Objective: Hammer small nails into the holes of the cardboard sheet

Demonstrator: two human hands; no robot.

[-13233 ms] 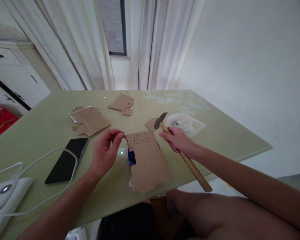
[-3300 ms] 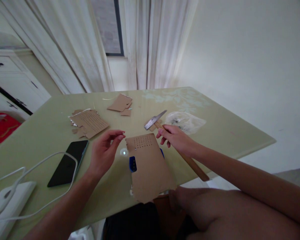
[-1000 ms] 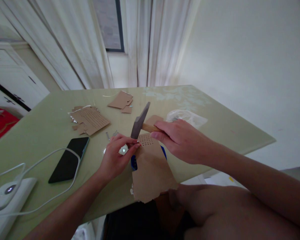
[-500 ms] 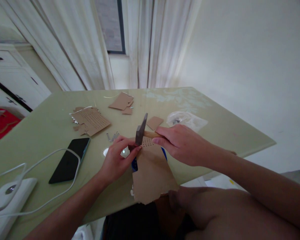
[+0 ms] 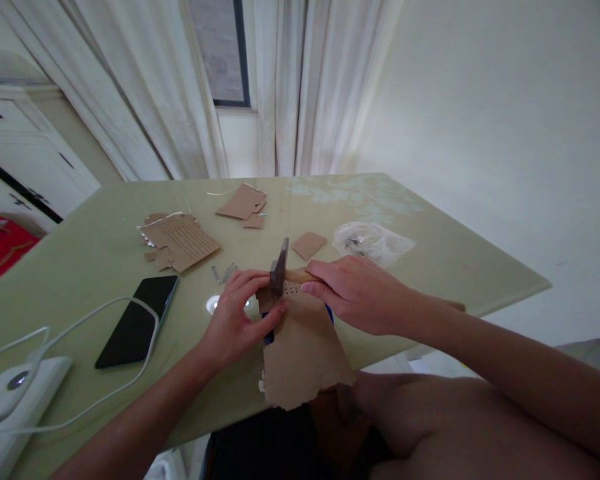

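One hammer (image 5: 279,270), gripped by right hand (image 5: 357,295); left hand (image 5: 237,320) pinches at one holed cardboard sheet (image 5: 303,343). Loose nails (image 5: 224,273) at ten o'clock; one phone (image 5: 136,319) at nine.

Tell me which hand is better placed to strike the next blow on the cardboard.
Right. The right hand already grips the hammer just above the cardboard, while the left hand pinches at its edge beside the hammer head.

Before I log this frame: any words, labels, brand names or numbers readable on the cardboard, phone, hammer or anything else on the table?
None readable.
Cardboard: rows of punched holes only.
Phone: dark, blank screen.
Hammer: no marking visible.
Plastic bag: no print discernible.
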